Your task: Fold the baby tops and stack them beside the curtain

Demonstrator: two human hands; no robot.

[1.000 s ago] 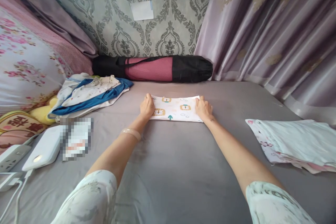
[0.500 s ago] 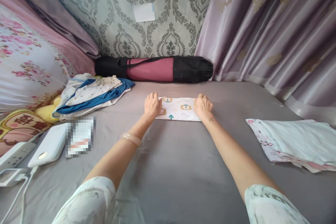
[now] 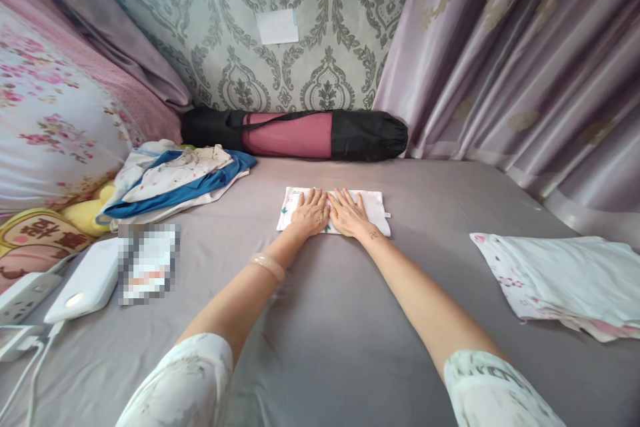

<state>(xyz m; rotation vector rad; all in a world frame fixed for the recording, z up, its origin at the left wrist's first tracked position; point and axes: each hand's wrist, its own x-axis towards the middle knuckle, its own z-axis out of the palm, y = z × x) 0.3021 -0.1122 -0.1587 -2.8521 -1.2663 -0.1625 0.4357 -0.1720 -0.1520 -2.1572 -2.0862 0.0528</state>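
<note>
A white printed cloth (image 3: 374, 207), folded into a flat strip, lies on the grey bed sheet (image 3: 340, 320) in front of me. My left hand (image 3: 311, 211) rests flat on its middle, fingers stretched out and pointing away from me. Right beside it, my right hand (image 3: 347, 212) presses on the same cloth with its fingers spread. The two hands almost meet at the thumbs. Both ends of the cloth show past my hands, and a small tag sticks out at its right end. My hands cover the middle of the print.
A black and pink rolled bag (image 3: 287, 135) lies along the wall. Crumpled clothes (image 3: 180, 180) are heaped at the left, near a white power bank (image 3: 87, 280) and a power strip (image 3: 27, 297). Folded clothes (image 3: 575, 277) lie at the right. Curtains (image 3: 475, 80) hang on both sides.
Both hands have let go of the cloth's two ends and moved inward to its middle, where they now lie flat. More of the cloth's ends shows.
</note>
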